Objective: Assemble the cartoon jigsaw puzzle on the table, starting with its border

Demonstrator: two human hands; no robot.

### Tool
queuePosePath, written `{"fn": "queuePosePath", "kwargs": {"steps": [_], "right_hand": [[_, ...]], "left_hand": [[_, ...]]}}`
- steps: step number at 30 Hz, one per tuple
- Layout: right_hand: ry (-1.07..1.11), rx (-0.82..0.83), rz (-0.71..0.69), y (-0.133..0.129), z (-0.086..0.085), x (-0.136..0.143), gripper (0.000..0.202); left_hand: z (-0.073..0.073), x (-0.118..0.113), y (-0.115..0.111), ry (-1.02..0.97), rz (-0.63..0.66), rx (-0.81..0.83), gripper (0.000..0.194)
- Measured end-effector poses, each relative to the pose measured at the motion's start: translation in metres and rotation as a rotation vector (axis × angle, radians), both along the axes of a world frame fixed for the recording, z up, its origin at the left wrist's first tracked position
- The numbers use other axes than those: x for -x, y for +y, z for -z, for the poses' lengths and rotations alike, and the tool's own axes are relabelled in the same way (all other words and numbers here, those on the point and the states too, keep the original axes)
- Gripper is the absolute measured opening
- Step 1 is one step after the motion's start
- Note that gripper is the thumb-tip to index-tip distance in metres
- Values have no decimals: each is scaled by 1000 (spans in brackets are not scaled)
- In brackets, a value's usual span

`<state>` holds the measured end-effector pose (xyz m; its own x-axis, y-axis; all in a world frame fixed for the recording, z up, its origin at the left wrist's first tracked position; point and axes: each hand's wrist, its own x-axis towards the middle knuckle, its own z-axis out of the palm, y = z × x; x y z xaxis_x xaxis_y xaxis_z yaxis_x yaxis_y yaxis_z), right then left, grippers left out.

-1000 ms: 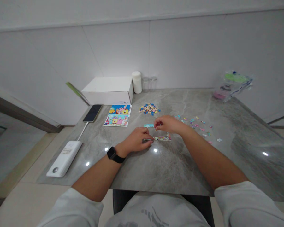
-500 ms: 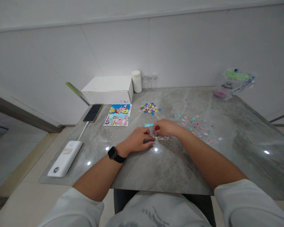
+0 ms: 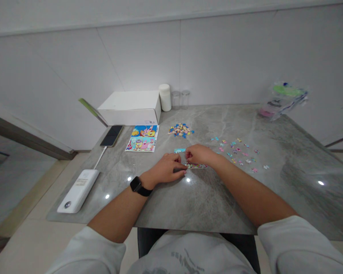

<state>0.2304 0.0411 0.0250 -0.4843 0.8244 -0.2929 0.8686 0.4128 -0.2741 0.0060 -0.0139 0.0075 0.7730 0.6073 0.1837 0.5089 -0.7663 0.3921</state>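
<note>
Between my two hands lies a partly assembled puzzle [image 3: 196, 166], its lower strip and a light-blue upper part showing. My left hand [image 3: 169, 168] rests at its left side, thumb and fingers bent around its edge, and the hand covers part of it. My right hand [image 3: 198, 154] is over the middle of the puzzle with its fingers pinched together; anything between the fingertips is too small to make out. Loose pieces [image 3: 238, 149] are scattered to the right. A pile of pieces [image 3: 181, 130] sits behind the hands, and a cartoon picture sheet [image 3: 142, 139] lies to its left.
At the back stand a white box [image 3: 130, 108], a white bottle [image 3: 165, 98] and two clear glasses [image 3: 185, 99]. A phone [image 3: 111, 136] is cabled to a white power bank [image 3: 78, 191] at the left. A plastic bag [image 3: 282, 101] sits at the back right.
</note>
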Motion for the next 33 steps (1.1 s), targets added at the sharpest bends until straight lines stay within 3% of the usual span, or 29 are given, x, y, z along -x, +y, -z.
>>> {"fn": "queuePosePath", "kwargs": {"steps": [12, 18, 23, 26, 33], "right_hand": [[44, -38, 19, 1, -17, -11, 11], [168, -128, 129, 0, -60, -46, 8], [225, -254, 279, -10, -94, -86, 12], [194, -288, 344, -16, -90, -109, 13], [146, -243, 436, -37, -47, -161, 14]], "left_hand": [[-4, 1, -1, -30, 17, 5, 27], [2, 1, 4, -82, -46, -29, 25], [6, 3, 10, -134, -199, -72, 24], [8, 6, 14, -175, -290, -94, 23], [16, 9, 20, -200, -327, -126, 26]]}}
